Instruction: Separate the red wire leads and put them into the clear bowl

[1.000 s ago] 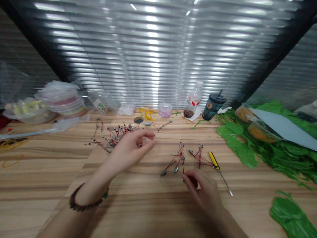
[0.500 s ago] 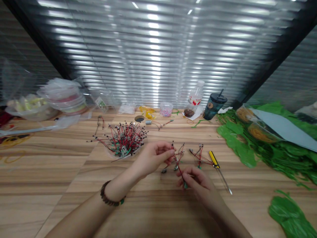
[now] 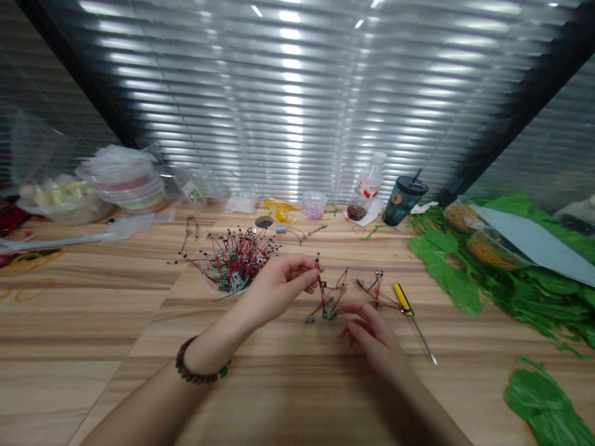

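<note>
My left hand (image 3: 290, 282) pinches the upper end of a thin wired circuit board (image 3: 320, 291) with red and black leads and small black tips. It hangs over a small group of similar wired boards (image 3: 343, 285), and its lower end meets them. Just right of that group, my right hand (image 3: 369, 331) has its fingers apart and holds nothing; its index fingertip is close to the boards. A tub heaped with wired boards (image 3: 239, 263) stands left of my left hand. Farther right, more wired boards (image 3: 376, 291) lie beside a yellow-handled screwdriver (image 3: 403, 300).
Green plastic pieces (image 3: 506, 297) pile up at the right. Along the back stand a dark tumbler (image 3: 403, 201), a bottle (image 3: 367, 189), a small tub of beads (image 3: 314, 205) and a yellow packet (image 3: 279, 210). Stacked plastic containers (image 3: 123, 179) are at the back left.
My right hand has let go of the wired board's lower end and opened. My left hand has moved slightly left and up, with the board now hanging from it among the group.
</note>
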`<state>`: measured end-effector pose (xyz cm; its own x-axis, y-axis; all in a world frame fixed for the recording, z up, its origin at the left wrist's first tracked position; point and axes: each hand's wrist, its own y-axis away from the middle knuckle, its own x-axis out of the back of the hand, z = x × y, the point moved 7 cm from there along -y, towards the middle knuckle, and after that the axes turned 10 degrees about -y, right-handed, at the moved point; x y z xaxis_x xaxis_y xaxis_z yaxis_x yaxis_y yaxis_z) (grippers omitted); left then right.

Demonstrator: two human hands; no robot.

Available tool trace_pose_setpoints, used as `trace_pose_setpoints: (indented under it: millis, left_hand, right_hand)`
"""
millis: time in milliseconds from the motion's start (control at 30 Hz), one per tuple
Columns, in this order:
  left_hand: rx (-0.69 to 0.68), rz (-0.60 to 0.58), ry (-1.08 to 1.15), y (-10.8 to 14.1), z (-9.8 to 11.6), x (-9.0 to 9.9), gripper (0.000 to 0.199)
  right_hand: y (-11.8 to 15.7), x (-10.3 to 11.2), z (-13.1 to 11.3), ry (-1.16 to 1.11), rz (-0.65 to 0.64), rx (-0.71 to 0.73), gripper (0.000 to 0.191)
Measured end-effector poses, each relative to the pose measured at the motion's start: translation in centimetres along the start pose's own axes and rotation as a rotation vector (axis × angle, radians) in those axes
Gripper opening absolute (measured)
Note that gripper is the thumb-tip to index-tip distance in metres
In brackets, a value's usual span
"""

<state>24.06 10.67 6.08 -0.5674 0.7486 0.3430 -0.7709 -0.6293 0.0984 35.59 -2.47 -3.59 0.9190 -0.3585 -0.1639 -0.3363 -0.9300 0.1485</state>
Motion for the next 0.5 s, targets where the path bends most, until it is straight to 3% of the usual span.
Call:
trace_pose_setpoints:
  millis: [100, 167, 333, 433, 500]
  left_hand:
    - [-0.053, 0.177, -0.079, 0.8, 1.5, 3.6, 0.027]
    - [-0.059, 0.329, -0.107, 1.4, 1.8, 6.7, 0.028]
    - [0.118, 0.512, -0.283, 1.7, -0.2, 12.6, 0.032]
    - [0.276, 0.521, -0.388, 1.1, -2.5, 14.3, 0.033]
    - [0.299, 0.501, -0.411, 0.4, -3.9, 14.8, 0.034]
  right_hand:
    - [-0.1, -0.3, -0.8, 0.481, -0.014, 0.274, 0.038]
    - [0.0, -1.0, -0.6, 0.651, -0.072, 0.320, 0.041]
    - [0.3, -0.9, -1.1, 0.853, -0.032, 0.255, 0.017]
    - [0.2, 0.0, -1.0, 0.919, 0.016, 0.162, 0.017]
    - [0.1, 0.6, -0.7, 0.902, 0.035, 0.106, 0.011]
